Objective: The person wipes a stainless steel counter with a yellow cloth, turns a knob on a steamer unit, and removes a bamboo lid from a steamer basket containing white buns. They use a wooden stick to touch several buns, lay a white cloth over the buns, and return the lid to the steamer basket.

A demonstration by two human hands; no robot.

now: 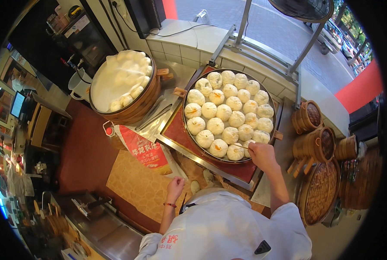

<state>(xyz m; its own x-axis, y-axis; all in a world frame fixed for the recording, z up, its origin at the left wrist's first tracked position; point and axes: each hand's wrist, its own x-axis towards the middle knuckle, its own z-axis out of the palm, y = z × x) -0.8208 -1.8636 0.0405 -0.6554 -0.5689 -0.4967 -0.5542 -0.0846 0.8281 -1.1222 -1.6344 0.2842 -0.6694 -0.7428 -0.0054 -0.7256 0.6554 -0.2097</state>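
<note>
My right hand [261,155] grips a thin stick [242,147], whose tip reaches over a bun at the near edge of a large round steamer [187,125]. Pleated steamed buns [236,119] fill this steamer in rough rings. Several have an orange dab on top, and a few show dark green filling through the dough. Beside my body, over the floor, my left hand [176,186] hangs with its fingers curled in and nothing visible in it. A beaded bracelet [170,205] circles that wrist.
Left of the buns stands a deep wooden steamer [131,113], its buns partly under a white cloth [107,83]. Metal tongs [154,117] lie between the steamers. A red flour sack [144,151] hangs below. Bamboo baskets [313,144] crowd the right; a metal frame [265,53] borders the window ledge.
</note>
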